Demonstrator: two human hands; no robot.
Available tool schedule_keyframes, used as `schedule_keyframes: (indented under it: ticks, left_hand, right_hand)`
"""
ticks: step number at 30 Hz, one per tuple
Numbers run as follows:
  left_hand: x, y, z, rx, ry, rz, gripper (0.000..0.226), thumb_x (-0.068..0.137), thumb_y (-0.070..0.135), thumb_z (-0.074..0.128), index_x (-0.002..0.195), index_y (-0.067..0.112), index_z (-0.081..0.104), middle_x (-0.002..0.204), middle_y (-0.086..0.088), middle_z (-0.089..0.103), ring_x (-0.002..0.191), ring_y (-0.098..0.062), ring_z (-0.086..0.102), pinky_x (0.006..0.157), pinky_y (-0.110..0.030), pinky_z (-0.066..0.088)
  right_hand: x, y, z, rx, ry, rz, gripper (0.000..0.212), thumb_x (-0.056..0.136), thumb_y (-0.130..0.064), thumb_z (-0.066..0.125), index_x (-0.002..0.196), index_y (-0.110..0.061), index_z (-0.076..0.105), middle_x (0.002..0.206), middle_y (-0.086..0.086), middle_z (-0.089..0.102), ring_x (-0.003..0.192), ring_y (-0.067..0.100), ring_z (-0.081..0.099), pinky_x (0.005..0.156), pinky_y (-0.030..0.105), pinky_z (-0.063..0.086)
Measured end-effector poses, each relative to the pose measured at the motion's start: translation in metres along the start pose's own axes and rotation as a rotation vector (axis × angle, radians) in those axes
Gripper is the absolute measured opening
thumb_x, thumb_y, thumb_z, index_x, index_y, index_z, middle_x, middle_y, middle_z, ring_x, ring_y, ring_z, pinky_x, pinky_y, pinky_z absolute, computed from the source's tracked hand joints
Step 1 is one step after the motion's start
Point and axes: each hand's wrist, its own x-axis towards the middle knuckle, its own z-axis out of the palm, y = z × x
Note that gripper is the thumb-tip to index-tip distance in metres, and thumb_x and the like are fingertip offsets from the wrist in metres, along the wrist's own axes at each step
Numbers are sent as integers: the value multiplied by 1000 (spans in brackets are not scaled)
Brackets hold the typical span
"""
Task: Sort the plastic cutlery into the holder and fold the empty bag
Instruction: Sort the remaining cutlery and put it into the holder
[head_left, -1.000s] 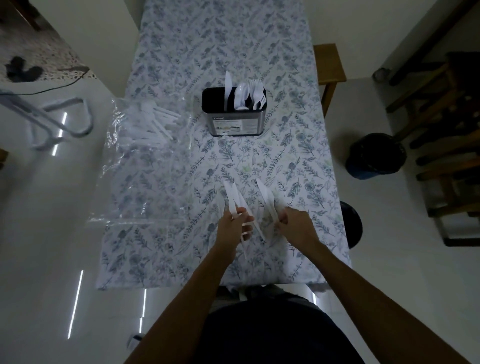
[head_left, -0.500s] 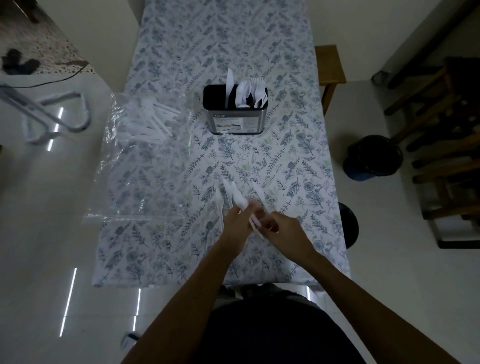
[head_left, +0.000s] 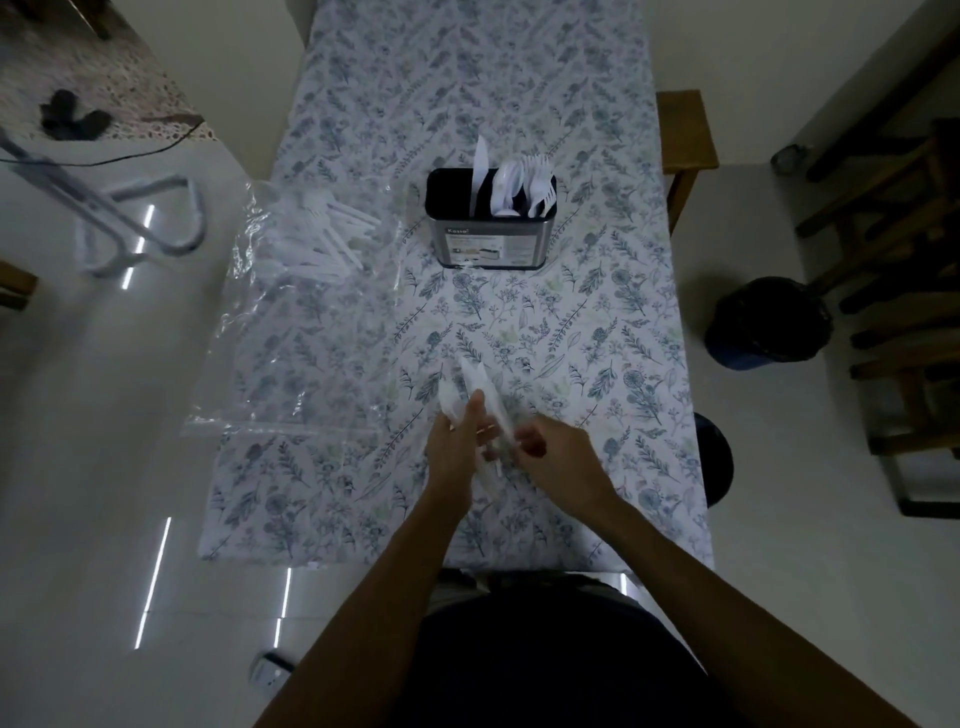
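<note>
most of the sorting looks unfinished, judging by how things lie: the worktop (head_left: 363, 78), covered in a leafy printed cloth, carries the clear plastic bag (head_left: 270, 364) along its left side, and that bag is not yet empty, since a heap of white cutlery in the bag (head_left: 317, 239) shows through its far end. so the folding cannot start yet, by my reading. far of centre stands the holder (head_left: 491, 226), a dark-topped metal box, with one knife upright near its middle and a cluster of spoons and forks toward its right end; its left end looks bare, though the dim light makes the dividers hard to tell. near the worktop's near edge both hands meet over a small bunch of white cutlery pieces (head_left: 480, 387). the left hand (head_left: 457, 441) grips the bunch, thumb raised against it and fingers wrapped behind. the right hand (head_left: 550, 447) sits just beside it with fingers curled in toward the handle ends, seemingly pinching them, though motion blur hides the exact contact. which kind of pieces they are i cannot tell.
</note>
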Motion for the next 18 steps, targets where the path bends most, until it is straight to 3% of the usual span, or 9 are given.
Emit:
schedule_keyframes:
  ticks: [2, 4, 6, 9, 14, 16, 18]
  left_hand:
    - [-2, -1, -1, -7, -33, 29, 45, 98, 38, 66, 113, -5, 65, 92, -19, 73, 78, -32, 70, 67, -41, 57]
    - [-1, 0, -5, 66, 79, 68, 38, 104, 29, 57, 103, -9, 65, 80, -16, 71, 70, -28, 68, 60, -35, 56]
    - [0, 0, -12, 92, 193, 87, 33, 106, 25, 55, 94, -5, 63, 67, -9, 63, 58, -21, 62, 51, -30, 53]
    - [2, 1, -23, 151, 186, 105, 25, 104, 26, 59, 87, 7, 60, 61, 0, 58, 50, -14, 52, 46, -28, 45]
    - [5, 3, -29, 116, 106, 67, 21, 100, 29, 65, 94, 9, 63, 67, -1, 58, 52, -10, 52, 46, -26, 43]
    - [2, 4, -27, 93, 59, 73, 21, 99, 31, 67, 96, 10, 64, 73, -3, 61, 58, -13, 55, 48, -26, 46]
    - [-1, 6, -23, 74, 7, 73, 27, 97, 35, 69, 99, 8, 67, 84, -6, 70, 69, -18, 66, 56, -29, 53]
  right_hand:
    - [-5, -10, 9, 53, -73, -74, 17, 89, -30, 75, 99, -16, 71, 89, -9, 71, 79, -4, 66, 72, 11, 53]
    - [2, -8, 13, 62, -19, -53, 19, 92, -35, 71, 99, -17, 69, 88, -9, 71, 78, -3, 67, 70, 13, 54]
    - [15, 3, 13, -63, 24, 4, 19, 93, -33, 68, 94, -15, 63, 83, -2, 68, 75, 9, 66, 67, 25, 56]
    - [27, 13, 14, -258, -58, 52, 12, 89, -19, 67, 87, -9, 61, 83, 8, 66, 77, 24, 65, 68, 36, 55]
    - [31, 21, -3, -196, 118, 245, 18, 84, -17, 75, 83, -8, 59, 71, 2, 61, 58, 14, 56, 47, 22, 38]
    - [29, 19, -8, -150, 194, 227, 17, 84, -17, 74, 82, -11, 59, 71, 2, 62, 60, 14, 58, 49, 25, 44]
    - [23, 6, -3, -77, 91, 85, 11, 85, -16, 73, 84, -14, 62, 74, -1, 65, 66, 14, 64, 58, 29, 55]
